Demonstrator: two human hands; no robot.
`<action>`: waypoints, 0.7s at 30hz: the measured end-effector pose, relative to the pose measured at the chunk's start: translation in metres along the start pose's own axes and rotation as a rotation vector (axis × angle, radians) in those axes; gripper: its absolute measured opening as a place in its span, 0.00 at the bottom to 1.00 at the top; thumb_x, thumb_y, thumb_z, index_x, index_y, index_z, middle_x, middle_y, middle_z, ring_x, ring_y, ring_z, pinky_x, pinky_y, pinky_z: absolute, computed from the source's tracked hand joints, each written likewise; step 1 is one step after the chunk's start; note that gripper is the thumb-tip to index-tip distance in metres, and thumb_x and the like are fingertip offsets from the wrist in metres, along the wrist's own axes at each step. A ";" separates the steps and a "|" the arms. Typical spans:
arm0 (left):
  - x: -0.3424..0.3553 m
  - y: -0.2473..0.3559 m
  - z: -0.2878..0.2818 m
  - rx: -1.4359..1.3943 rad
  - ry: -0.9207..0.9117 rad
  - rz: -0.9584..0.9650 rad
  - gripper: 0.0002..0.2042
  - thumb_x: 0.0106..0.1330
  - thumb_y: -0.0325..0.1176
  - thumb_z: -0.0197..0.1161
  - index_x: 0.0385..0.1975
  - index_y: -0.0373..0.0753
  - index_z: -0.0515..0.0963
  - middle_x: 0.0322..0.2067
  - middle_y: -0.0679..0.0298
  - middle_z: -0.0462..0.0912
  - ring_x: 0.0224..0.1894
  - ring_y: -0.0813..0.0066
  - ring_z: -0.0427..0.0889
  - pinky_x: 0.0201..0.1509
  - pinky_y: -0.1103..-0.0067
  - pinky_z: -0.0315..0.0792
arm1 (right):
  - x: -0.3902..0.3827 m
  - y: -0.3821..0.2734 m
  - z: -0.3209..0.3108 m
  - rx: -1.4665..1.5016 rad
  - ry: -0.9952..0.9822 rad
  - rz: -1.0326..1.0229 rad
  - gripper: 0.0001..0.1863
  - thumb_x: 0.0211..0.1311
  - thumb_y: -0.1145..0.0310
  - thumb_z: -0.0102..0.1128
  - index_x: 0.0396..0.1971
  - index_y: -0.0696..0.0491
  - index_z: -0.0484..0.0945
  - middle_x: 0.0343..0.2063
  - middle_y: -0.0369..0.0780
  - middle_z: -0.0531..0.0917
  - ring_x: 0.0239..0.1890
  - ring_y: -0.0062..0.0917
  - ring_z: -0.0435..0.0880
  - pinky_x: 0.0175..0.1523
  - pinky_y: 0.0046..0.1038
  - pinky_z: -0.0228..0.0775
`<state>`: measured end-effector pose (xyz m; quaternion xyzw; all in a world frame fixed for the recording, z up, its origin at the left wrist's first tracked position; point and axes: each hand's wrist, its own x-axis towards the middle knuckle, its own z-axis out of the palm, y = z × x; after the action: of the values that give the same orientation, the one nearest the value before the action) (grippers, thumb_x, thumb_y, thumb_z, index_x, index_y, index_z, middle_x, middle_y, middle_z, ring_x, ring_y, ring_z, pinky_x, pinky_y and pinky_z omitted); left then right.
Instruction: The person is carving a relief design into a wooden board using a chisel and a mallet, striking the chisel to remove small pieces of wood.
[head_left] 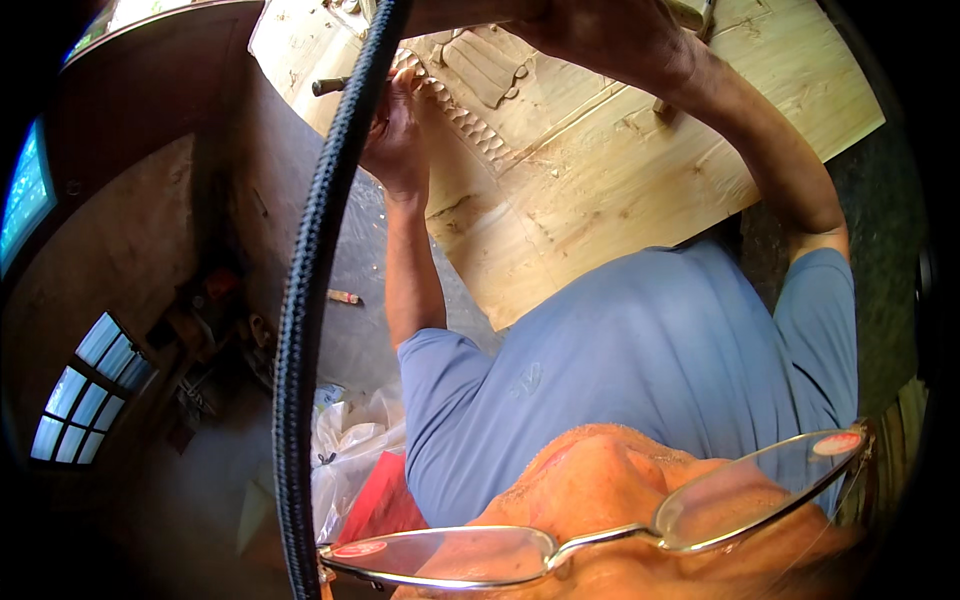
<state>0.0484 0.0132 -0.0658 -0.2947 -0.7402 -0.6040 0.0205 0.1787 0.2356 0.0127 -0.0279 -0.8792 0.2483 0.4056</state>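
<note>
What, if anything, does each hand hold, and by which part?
Left hand: apparently a tool, gripped beyond its protruding end; the cable partly hides the hold. Right hand: cannot be told.

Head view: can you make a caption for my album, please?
From above: left hand and right hand at a pale wooden board carved with a scalloped band.

Head-worn fisheye looks down, close in

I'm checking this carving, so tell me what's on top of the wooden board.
The wooden board bears carved relief and scattered wood bits. The right hand covers part; whatever lies beneath it cannot be seen.
</note>
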 end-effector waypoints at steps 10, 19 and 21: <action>-0.001 -0.006 -0.003 -0.022 -0.023 0.009 0.04 0.70 0.20 0.66 0.40 0.28 0.83 0.34 0.58 0.90 0.37 0.77 0.88 0.46 0.81 0.83 | 0.005 0.004 0.013 0.030 0.170 -0.128 0.29 0.54 0.66 0.72 0.59 0.49 0.82 0.39 0.46 0.89 0.39 0.37 0.89 0.46 0.36 0.82; 0.002 0.004 -0.004 0.088 -0.055 0.083 0.04 0.65 0.21 0.71 0.38 0.31 0.86 0.31 0.64 0.91 0.35 0.84 0.87 0.43 0.85 0.79 | 0.008 0.008 0.021 -0.042 0.191 -0.174 0.29 0.54 0.67 0.71 0.60 0.48 0.81 0.36 0.45 0.89 0.32 0.34 0.89 0.41 0.35 0.83; 0.003 0.005 -0.004 0.097 -0.044 0.082 0.05 0.64 0.21 0.72 0.38 0.32 0.87 0.31 0.65 0.91 0.34 0.85 0.86 0.43 0.85 0.78 | 0.007 0.008 0.021 -0.027 0.107 -0.139 0.30 0.55 0.69 0.70 0.62 0.48 0.80 0.35 0.44 0.89 0.28 0.29 0.88 0.35 0.32 0.83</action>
<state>0.0469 0.0115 -0.0591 -0.3366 -0.7563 -0.5593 0.0432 0.1579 0.2355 0.0027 0.0141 -0.8594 0.2057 0.4679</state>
